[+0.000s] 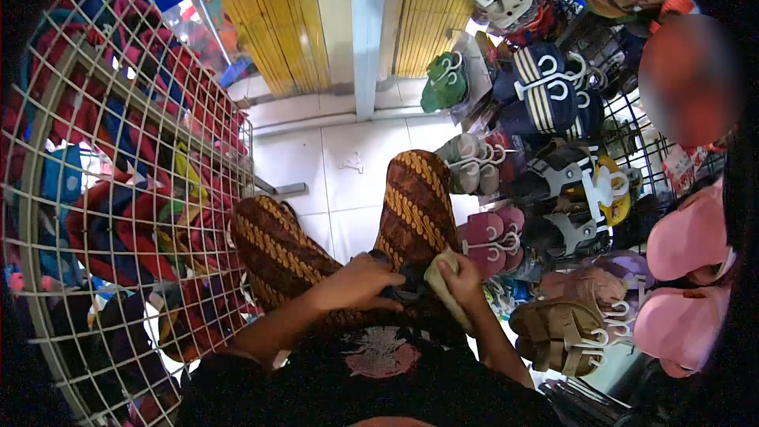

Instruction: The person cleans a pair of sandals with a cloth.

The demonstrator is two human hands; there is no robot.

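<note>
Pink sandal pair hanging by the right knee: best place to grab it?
Probably the white hanger across the pink sandal pair, taken from the open aisle side. It joins both sandals and stands proud of them, while neighbouring pairs crowd above and below. The left hand grips a dark item; right hand holds a beige cloth.

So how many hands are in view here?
2, both the wearer's: the left hand grips a dark item; the right hand holds a beige cloth against it. The other person may have hands hidden.
</note>
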